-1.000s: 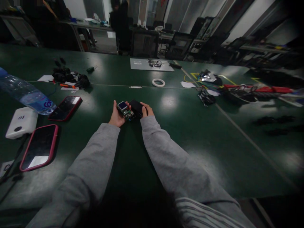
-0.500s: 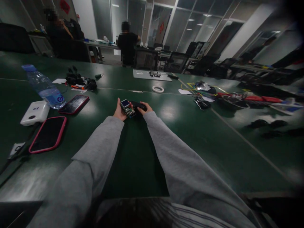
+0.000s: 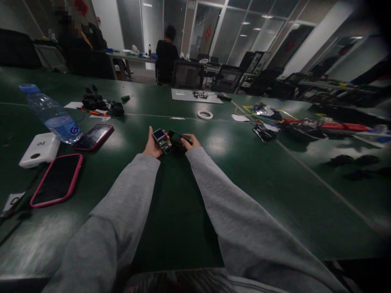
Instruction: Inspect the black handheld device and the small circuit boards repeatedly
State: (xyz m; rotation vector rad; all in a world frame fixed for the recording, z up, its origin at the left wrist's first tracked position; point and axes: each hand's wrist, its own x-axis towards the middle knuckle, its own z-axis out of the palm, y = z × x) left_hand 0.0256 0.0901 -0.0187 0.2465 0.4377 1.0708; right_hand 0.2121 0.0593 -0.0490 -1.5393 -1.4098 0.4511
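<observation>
In my left hand (image 3: 152,145) is a small green circuit board (image 3: 162,141) with a little dark screen at its upper end; my fingers are closed around its edge. The board's face is turned up toward me. Just to its right, my right hand (image 3: 192,141) grips a black plastic case part (image 3: 177,138), tilted so that a flat dark face shows. The board and the case part are side by side, and I cannot tell whether they touch. Both are held above the green table (image 3: 180,195), in front of me.
On the left are a water bottle (image 3: 55,118), a white box (image 3: 40,149) with a cable, and two red-edged phones (image 3: 58,179) (image 3: 93,137). A tape roll (image 3: 205,114) lies ahead. Wires and red parts (image 3: 345,126) spread at right. Two people sit at the back.
My right hand has turned the black case part so its flat face shows more, and shifted slightly right. My left hand still holds the board. The view has moved slightly.
</observation>
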